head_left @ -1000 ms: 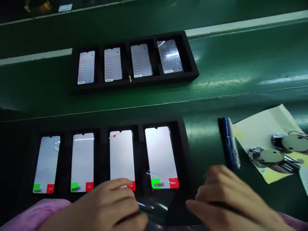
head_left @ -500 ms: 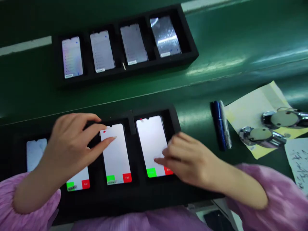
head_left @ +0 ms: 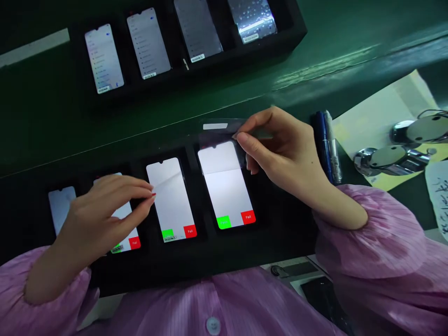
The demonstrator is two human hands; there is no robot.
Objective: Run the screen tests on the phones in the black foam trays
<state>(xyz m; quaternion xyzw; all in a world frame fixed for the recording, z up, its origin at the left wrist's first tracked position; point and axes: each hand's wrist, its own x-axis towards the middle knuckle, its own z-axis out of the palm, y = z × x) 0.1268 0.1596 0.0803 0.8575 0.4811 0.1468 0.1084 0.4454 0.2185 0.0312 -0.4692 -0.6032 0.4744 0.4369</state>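
Note:
My left hand (head_left: 108,212) is closed in a pinch on a tiny red tab (head_left: 153,193) at the left edge of the middle lit phone (head_left: 171,196). Between the thumb and fingers of my right hand (head_left: 280,144) is a clear film (head_left: 215,126) with a white strip on it. The film spreads over the upper part of the right phone (head_left: 229,196), whose white screen has green and red boxes at the bottom. Behind my left hand, another lit phone (head_left: 135,231) is partly covered. A dimmer phone (head_left: 61,205) lies farthest left.
A black tray (head_left: 290,44) with several phones stands at the back. To the right are pens (head_left: 327,147), yellowish paper (head_left: 378,107) and two shiny metal devices (head_left: 392,158). A handwritten sheet (head_left: 437,196) lies at the right edge of the green table (head_left: 336,28).
My right hand has moved up from the bottom of the right phone to its top and now holds the clear film. My left thumb and fingers have closed on the red tab.

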